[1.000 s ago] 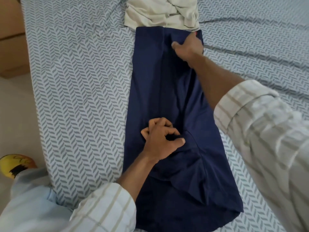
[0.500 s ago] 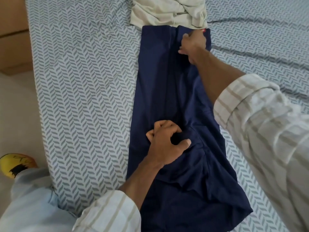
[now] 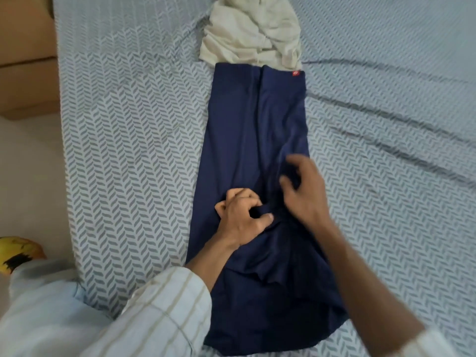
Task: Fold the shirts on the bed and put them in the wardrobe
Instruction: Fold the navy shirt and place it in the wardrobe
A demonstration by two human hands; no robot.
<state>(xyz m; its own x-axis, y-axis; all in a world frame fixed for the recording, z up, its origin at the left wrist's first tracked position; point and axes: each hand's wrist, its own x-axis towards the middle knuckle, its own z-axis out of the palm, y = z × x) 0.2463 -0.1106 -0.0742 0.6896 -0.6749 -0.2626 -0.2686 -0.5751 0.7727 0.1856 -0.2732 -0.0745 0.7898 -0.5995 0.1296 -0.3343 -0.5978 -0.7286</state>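
Long navy blue cotton shirt (image 3: 253, 140) is laid lengthwise mid-bed, sides folded in. Mid-cloth is pinched by left hand (image 3: 243, 215); right hand (image 3: 305, 191) blurred, fingers loosely spread, grip unclear. Next, prob.: hem brought to collar end.

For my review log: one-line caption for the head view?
Left hand pinches the lengthwise-folded navy shirt on the bed; right hand alongside.

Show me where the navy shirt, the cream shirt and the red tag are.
navy shirt (image 3: 239, 130): head view, flat upper left panel.
cream shirt (image 3: 239, 39): head view, crumpled middle of the pile.
red tag (image 3: 296, 73): head view, middle of the tag at the navy shirt's far right corner.
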